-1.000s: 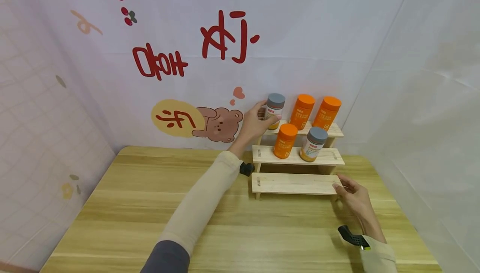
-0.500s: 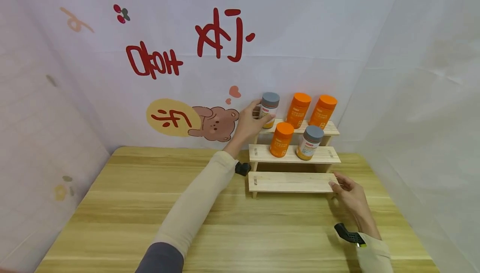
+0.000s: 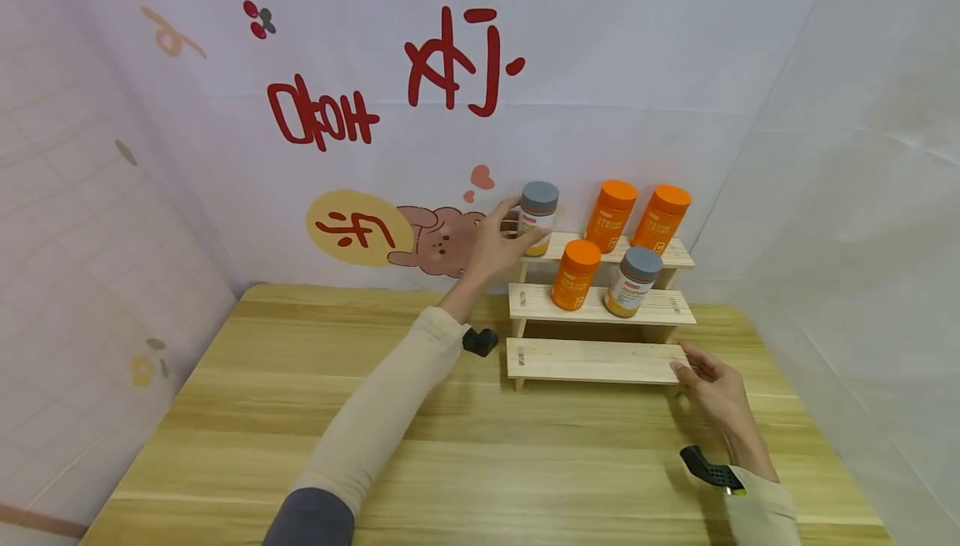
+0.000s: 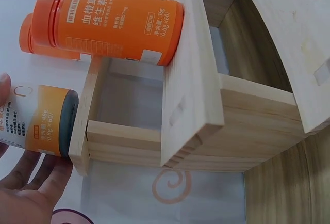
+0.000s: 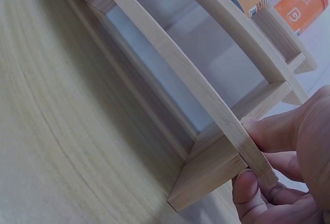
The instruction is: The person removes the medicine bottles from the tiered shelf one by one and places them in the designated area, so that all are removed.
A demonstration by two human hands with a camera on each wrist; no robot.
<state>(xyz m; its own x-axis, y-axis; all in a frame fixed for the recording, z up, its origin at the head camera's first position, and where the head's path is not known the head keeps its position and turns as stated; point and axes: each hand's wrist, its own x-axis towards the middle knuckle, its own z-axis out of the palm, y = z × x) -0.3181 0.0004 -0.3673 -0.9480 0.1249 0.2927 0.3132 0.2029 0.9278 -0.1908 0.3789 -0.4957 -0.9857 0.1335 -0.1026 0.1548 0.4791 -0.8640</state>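
Observation:
At the left end of the top tier of a three-tier wooden rack (image 3: 592,361), my left hand (image 3: 498,242) holds a grey-lidded supplement jar (image 3: 538,217), fingers and thumb around its sides. The left wrist view has this jar (image 4: 36,118) with its base at the top board's surface; whether it bears fully on the board I cannot tell. My right hand (image 3: 716,392) pinches the right end of the lowest board, thumb above and fingers at the edge and beneath, as the right wrist view confirms. Two orange jars (image 3: 611,217) stand farther right on the top tier.
On the middle tier are an orange jar (image 3: 576,275) and another grey-lidded jar (image 3: 633,282). The rack stands on a wood-grain table (image 3: 480,463), close to a printed white cloth backdrop (image 3: 637,54). Another cloth wall rises at the right.
My left hand has shifted the grey-lidded jar leftward along the top tier, widening its gap to the orange jar. The right hand keeps its hold on the lowest board. The head view has swayed slightly.

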